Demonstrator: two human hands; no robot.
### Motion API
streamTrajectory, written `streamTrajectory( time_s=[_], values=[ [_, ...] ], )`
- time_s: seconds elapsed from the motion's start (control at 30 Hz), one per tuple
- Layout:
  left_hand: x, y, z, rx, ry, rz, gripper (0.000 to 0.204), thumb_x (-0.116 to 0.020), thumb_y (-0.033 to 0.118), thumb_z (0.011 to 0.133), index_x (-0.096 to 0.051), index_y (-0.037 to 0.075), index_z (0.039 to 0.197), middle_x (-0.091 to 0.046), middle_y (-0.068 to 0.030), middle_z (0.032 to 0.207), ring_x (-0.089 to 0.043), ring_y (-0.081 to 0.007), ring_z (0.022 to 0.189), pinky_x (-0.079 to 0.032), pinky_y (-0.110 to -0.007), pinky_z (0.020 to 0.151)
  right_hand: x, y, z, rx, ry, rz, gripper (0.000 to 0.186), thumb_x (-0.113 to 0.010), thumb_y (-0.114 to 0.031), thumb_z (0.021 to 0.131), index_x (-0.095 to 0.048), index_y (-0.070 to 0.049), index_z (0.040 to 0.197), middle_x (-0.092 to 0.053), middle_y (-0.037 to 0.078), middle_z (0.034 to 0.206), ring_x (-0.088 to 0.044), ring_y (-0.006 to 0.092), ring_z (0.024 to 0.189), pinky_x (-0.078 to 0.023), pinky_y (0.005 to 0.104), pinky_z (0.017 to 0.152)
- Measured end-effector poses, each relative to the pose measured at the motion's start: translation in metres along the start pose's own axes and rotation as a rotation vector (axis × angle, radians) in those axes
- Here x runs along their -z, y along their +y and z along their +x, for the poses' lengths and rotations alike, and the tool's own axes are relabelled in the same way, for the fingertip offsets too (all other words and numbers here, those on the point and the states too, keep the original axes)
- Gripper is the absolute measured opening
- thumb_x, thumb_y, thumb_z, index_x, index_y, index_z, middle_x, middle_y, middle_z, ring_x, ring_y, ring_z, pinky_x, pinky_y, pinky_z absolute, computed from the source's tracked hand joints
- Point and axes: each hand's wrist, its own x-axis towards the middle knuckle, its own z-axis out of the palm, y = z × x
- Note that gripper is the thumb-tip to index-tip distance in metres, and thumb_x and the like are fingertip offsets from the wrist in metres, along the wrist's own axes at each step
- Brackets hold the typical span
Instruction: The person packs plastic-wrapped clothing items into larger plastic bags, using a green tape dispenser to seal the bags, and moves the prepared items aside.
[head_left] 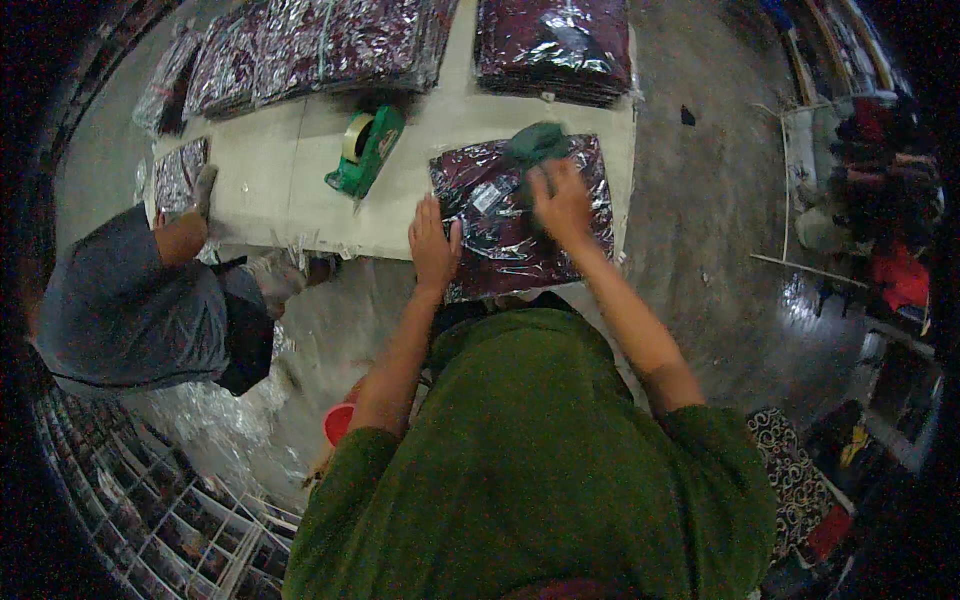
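Note:
A dark maroon folded garment in a clear plastic bag [500, 245] lies on the table in front of me, with a pale label near its middle. My left hand [434, 245] rests on the bag's left edge, fingers stretched out and holding nothing. Over the bag's right half, my right hand [562, 203] grips a dark green cloth [538, 144], which bunches up beyond my fingers. Motion blurs this hand and the cloth a little. Beyond the bag to the left stands a green tape dispenser [376, 158] with a roll of tape.
Stacks of bagged maroon garments [340, 45] and another stack [553, 50] line the far side of the pale table [265, 190]. At left, a person in grey [140, 300] works by a smaller bagged garment [181, 175]. Loose plastic [240, 410] covers floor behind them.

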Motion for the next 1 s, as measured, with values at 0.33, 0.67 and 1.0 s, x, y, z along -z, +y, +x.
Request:
streamTrajectory(
  time_s=[0.33, 0.67, 1.0],
  values=[
    [-0.029, -0.050, -0.007, 0.035, -0.258, 0.167, 0.059, -0.045, 0.040, 0.090, -0.043, 0.005, 0.138, -0.046, -0.0143, 0.140, -0.035, -0.0301, 0.136, -0.022, -0.049, 0.112, -0.121, -0.059, 0.000, 0.487, -0.505, -0.267, 0.050, -0.047, -0.033, 0.094, -0.042, -0.023, 0.142, -0.029, 0.013, 0.152, -0.027, 0.0358, 0.139, -0.019, 0.0521, 0.114],
    [-0.006, -0.032, 0.016, 0.038, -0.114, 0.146, 0.067, -0.048, 0.039, 0.089, -0.037, -0.004, 0.139, -0.026, -0.0169, 0.153, -0.023, -0.0299, 0.143, -0.019, -0.046, 0.115, -0.126, -0.051, 0.085, 0.197, -0.403, 0.295, 0.044, -0.043, -0.015, 0.095, -0.043, -0.007, 0.139, -0.040, 0.024, 0.142, -0.043, 0.0397, 0.127, -0.034, 0.0422, 0.107],
    [-0.012, -0.036, 0.011, -0.002, -0.153, 0.231, 0.066, -0.049, 0.035, 0.086, -0.037, 0.003, 0.142, -0.029, -0.0156, 0.152, -0.025, -0.0306, 0.142, -0.019, -0.046, 0.115, -0.086, -0.040, -0.027, 0.367, -0.529, -0.174, 0.045, -0.047, -0.035, 0.094, -0.049, -0.021, 0.137, -0.032, 0.012, 0.151, -0.028, 0.0373, 0.139, -0.024, 0.0532, 0.112]
  ],
)
